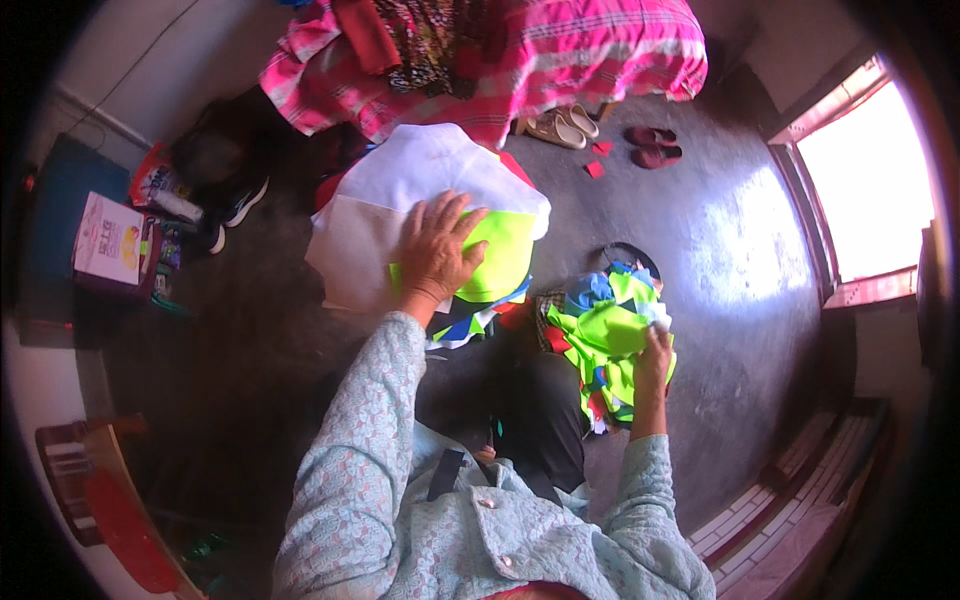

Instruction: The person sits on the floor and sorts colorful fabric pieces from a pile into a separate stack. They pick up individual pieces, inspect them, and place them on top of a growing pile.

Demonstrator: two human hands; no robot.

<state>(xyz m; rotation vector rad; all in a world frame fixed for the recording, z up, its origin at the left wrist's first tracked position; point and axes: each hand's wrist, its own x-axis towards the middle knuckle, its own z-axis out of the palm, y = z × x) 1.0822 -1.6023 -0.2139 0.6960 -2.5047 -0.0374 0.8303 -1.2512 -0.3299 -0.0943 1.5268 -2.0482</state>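
My left hand (438,255) lies with its fingers spread on a pile of cloth in front of me. White cloth (420,160) covers the far side of that pile, a paler off-white piece (350,255) the left side, and a neon yellow-green piece (505,262) sits beside my fingers. Lower down to the right, my right hand (655,352) pinches a neon yellow-green fabric scrap (610,330). That scrap is above a heaped bag of mixed scraps (600,385) in green, blue, red and white. A dark bag handle (632,250) arches behind the heap.
A bed with a pink plaid cover (570,50) stands at the far side. Beige shoes (560,128), dark red slippers (655,147) and small red scraps (595,168) lie on the floor. At the left are a white box (105,238) and a dark shoe (245,203). A bright window (865,175) is at the right.
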